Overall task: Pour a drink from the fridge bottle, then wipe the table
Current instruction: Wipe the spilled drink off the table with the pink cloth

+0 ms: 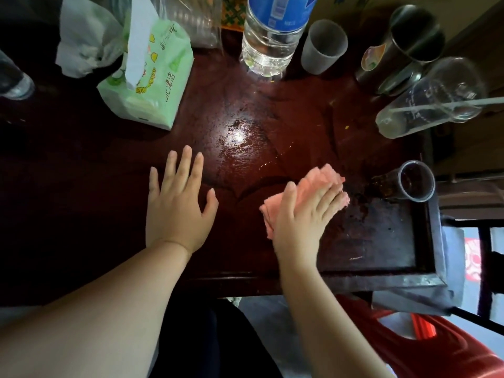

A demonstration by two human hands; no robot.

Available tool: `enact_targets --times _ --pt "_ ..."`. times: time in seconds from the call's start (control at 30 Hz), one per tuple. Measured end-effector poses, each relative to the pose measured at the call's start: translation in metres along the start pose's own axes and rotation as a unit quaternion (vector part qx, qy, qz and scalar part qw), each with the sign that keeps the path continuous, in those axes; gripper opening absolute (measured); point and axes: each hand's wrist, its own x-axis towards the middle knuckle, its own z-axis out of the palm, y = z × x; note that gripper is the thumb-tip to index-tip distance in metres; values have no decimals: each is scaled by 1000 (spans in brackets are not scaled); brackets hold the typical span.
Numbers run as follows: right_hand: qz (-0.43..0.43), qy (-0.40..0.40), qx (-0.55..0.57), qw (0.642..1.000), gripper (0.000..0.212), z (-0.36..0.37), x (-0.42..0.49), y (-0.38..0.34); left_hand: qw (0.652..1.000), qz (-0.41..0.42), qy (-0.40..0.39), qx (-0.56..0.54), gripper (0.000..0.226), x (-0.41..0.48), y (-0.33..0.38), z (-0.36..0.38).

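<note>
At frame centre-right, the right hand (302, 214) presses a crumpled pink cloth (320, 177) onto the dark wooden tabletop (368, 238) with flat fingers; the left hand (177, 203) rests flat, released.

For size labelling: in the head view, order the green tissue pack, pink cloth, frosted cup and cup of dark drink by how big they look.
1. Green tissue pack.
2. Pink cloth, partly hidden under the right hand.
3. Frosted cup and cup of dark drink: look alike, not ranked.

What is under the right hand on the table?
A crumpled pink cloth, pressed onto the dark table by the right hand. The surface beneath the cloth is hidden.
</note>
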Motion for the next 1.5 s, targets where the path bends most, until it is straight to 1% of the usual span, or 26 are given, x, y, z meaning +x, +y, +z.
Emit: enact_targets --times 0.03,0.1,0.17,0.23,0.3,0.43,0.5,0.67,0.7,0.77,0.83,1.0,1.07,1.17,1.3,1.4,1.5 --pt "20 30 -17 999 77 7 5 -6 1000 0 1 -1 64 0 0 0" --pt "19 84 -43 995 67 16 18 -11 1000 1 0 -1 64 0 0 0" --pt "-35 99 -48 993 61 15 32 -7 1000 1 1 -2 64 0 -1 0" --pt "-125 77 -55 988 55 9 47 0 1000 2 1 -5 64 0 -1 1" --pt "-207 27 -65 976 53 0 65 5 1000 2 2 -8 65 1 -2 1" --pt "-335 -62 -122 932 54 -13 104 6 1000 1 2 -10 64 0 -1 2" --pt "-360 -87 -132 920 55 -16 114 3 1000 -3 0 -13 64 0 -1 1" --pt "-363 -76 -116 922 57 -16 112 -3 1000 -2 3 -21 64 -1 -1 1" --pt "-380 -88 -116 913 58 -17 112 -4 1000 -2 4 -20 64 -1 -1 0" --pt "-436 -120 -125 883 60 -17 113 -6 1000 -3 3 -12 64 -1 -1 0" --pt "-469 -138 -135 862 60 -17 116 -9 1000 -3 3 -5 64 -1 -1 0" --pt "-492 -138 -140 848 56 -16 102 -8 1000 -5 7 -5 64 -1 0 1" --pt "-504 -115 -138 845 52 -8 84 -6 1000 -4 13 -10 64 -1 -1 2" --pt "-472 -77 -134 868 49 0 67 -7 1000 -2 22 -16 64 0 -1 2" --pt "-451 -35 -152 879 50 5 50 -12 999 0 29 -16 63 -1 -1 3" --pt "-426 -29 -170 888 53 15 27 -11 1000 1 29 -9 63 -1 -2 4" --pt "-405 -18 -156 901 54 18 21 -11 999 -2 37 -5 63 -2 -2 4"
